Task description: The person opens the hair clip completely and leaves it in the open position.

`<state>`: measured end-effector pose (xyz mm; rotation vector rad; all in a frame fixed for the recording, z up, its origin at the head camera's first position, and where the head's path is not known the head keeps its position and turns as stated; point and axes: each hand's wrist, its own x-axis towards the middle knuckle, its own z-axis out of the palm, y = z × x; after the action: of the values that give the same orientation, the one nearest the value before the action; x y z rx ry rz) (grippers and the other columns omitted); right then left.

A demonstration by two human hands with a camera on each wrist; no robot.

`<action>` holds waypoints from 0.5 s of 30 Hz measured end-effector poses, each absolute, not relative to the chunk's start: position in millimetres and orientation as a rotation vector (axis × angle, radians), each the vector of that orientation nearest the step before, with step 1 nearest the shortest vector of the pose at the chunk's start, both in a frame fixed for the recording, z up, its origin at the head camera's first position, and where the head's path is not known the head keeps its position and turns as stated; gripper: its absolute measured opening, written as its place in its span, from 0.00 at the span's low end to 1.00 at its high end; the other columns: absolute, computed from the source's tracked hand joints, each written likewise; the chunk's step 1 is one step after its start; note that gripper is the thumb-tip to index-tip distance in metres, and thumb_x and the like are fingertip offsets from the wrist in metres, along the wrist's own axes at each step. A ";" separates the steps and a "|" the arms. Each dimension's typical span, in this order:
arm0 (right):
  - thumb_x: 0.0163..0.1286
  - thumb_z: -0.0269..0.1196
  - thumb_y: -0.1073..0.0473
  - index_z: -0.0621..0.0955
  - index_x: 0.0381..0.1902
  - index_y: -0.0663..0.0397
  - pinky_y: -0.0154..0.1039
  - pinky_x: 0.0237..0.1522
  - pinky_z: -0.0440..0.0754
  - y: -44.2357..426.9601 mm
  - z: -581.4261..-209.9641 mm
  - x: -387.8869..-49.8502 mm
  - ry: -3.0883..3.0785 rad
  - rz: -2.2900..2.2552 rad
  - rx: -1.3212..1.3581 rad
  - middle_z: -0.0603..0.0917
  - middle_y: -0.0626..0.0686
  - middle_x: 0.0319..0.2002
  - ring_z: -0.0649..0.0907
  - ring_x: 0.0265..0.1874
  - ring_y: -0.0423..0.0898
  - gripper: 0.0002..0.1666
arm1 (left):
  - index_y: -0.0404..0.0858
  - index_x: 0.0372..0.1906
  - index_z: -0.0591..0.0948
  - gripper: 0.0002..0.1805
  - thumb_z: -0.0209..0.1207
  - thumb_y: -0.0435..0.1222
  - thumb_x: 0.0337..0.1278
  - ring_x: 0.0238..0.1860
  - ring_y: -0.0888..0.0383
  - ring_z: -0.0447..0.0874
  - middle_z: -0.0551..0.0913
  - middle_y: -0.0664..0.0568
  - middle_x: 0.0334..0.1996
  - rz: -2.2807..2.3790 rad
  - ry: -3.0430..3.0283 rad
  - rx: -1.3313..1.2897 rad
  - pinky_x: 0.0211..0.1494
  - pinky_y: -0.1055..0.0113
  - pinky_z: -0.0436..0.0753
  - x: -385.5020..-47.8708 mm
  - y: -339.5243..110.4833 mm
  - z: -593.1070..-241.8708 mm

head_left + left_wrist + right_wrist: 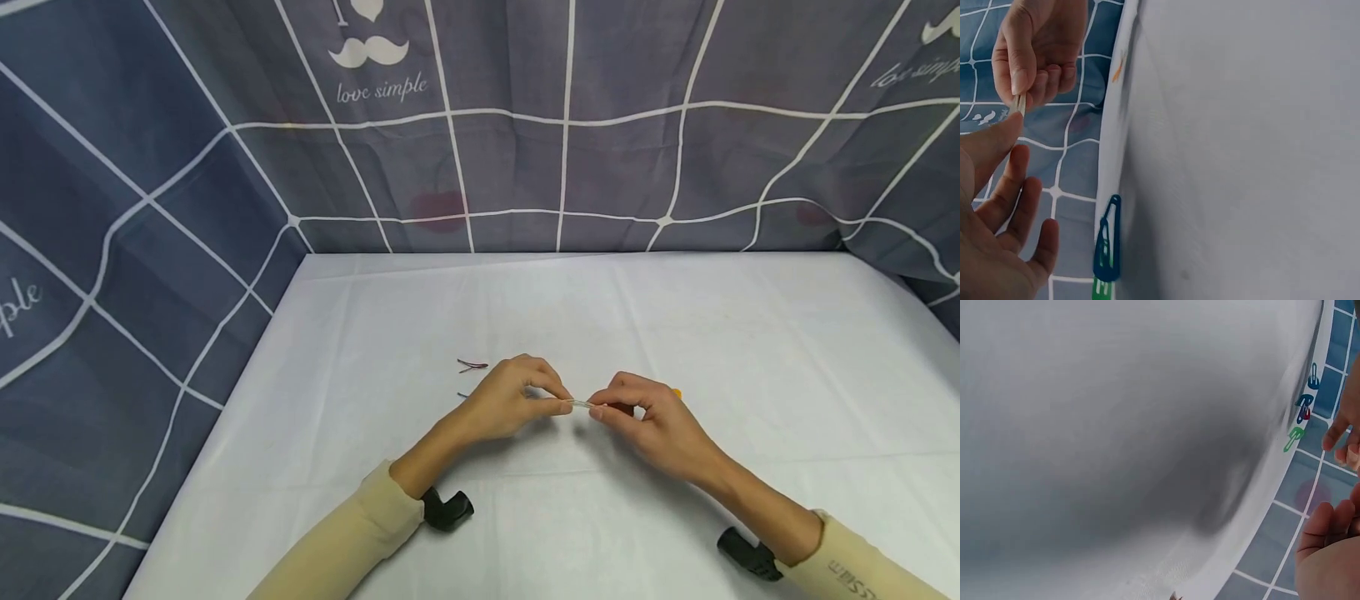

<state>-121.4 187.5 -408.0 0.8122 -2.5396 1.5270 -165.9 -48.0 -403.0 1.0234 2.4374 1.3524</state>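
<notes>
In the head view a slim whitish strip point(582, 403) spans the gap between my two hands. My left hand point(517, 393) pinches one end with thumb and fingertip. The other end is pinched by my right hand point(648, 421). In the left wrist view the strip point(1017, 104) looks like narrow pale bands side by side, its ends hidden by the fingers. A dark reddish thing point(621, 408) shows by the right fingers; whether it is held or lies behind, I cannot tell.
Beyond the left hand an open dark clip point(472, 365) lies on the white-covered table point(375, 317). A blue snap hair clip point(1107, 269) and a green hair clip point(1102, 290) lie close together. Something orange point(677, 392) peeks out behind the right hand. A checked curtain point(510, 175) borders the table.
</notes>
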 end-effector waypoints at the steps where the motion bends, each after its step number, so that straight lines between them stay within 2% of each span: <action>1: 0.65 0.67 0.68 0.88 0.37 0.50 0.35 0.28 0.72 186.8 -407.8 -121.0 -2.538 1.525 0.823 0.79 0.42 0.28 0.74 0.26 0.40 0.08 | 0.45 0.35 0.90 0.03 0.69 0.37 0.58 0.43 0.64 0.76 0.82 0.67 0.33 1.334 2.446 1.038 0.51 0.60 0.76 -165.3 -49.1 -403.3; 9: 0.66 0.66 0.68 0.88 0.37 0.48 0.35 0.30 0.73 185.1 -407.6 -118.9 -2.548 1.538 0.867 0.78 0.42 0.28 0.75 0.28 0.41 0.09 | 0.44 0.36 0.89 0.03 0.66 0.37 0.62 0.45 0.65 0.75 0.82 0.64 0.36 1.284 2.441 1.161 0.52 0.67 0.73 -158.6 -54.9 -402.5; 15: 0.67 0.66 0.66 0.88 0.37 0.47 0.36 0.31 0.72 184.5 -406.2 -118.2 -2.581 1.546 0.852 0.77 0.41 0.28 0.74 0.29 0.41 0.08 | 0.43 0.36 0.88 0.03 0.65 0.36 0.62 0.44 0.65 0.75 0.81 0.64 0.36 1.311 2.436 1.178 0.48 0.63 0.77 -156.6 -56.8 -402.1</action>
<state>-118.2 184.5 -406.2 0.8519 -2.5806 1.5463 -156.6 -56.8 -402.1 1.1779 2.4364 1.3107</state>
